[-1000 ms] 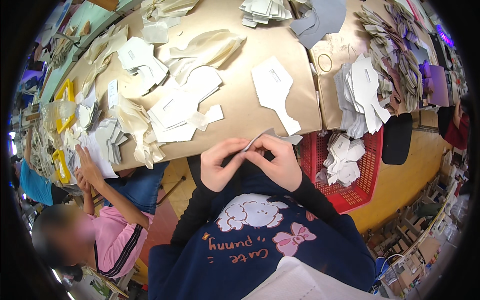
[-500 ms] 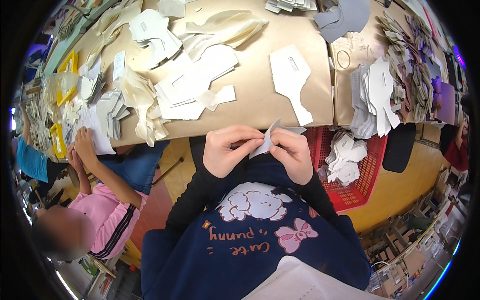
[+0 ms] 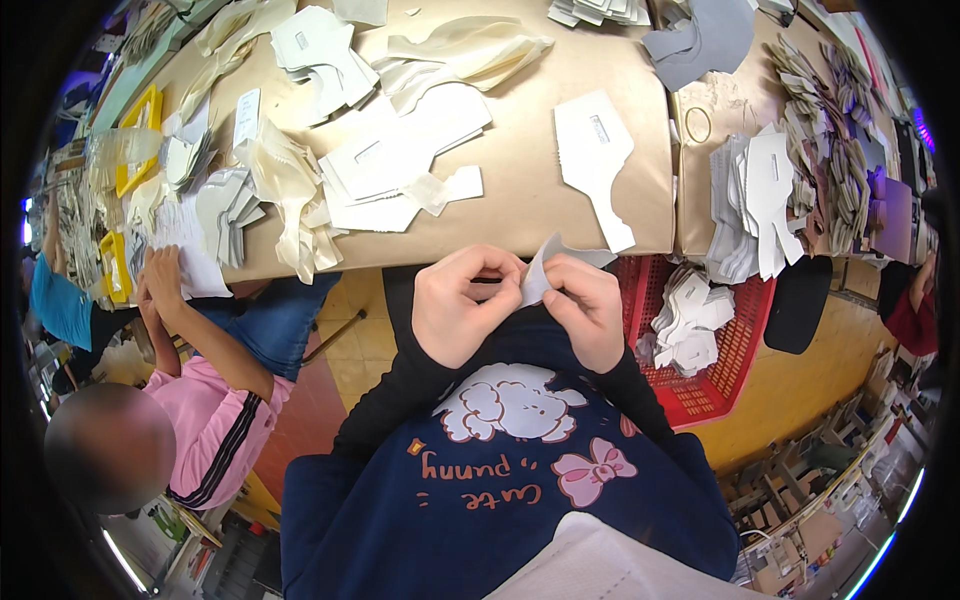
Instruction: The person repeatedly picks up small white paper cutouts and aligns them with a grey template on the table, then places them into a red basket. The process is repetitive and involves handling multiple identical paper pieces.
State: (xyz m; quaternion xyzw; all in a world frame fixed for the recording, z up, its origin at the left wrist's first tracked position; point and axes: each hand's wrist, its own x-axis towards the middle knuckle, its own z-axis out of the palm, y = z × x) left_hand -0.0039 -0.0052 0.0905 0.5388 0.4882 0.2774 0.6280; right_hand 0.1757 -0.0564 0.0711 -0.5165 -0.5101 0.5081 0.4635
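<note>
A small pale cut-out piece is being pinched between the left hand and the right hand, just at the near edge of the brown desk. Heaps of pale cut shapes are being carried by the desk, with one larger flat piece lying beyond the hands. A red basket holding more white pieces is being kept to the right. Further sheets are being handled by a person in a pink sleeve on the left.
</note>
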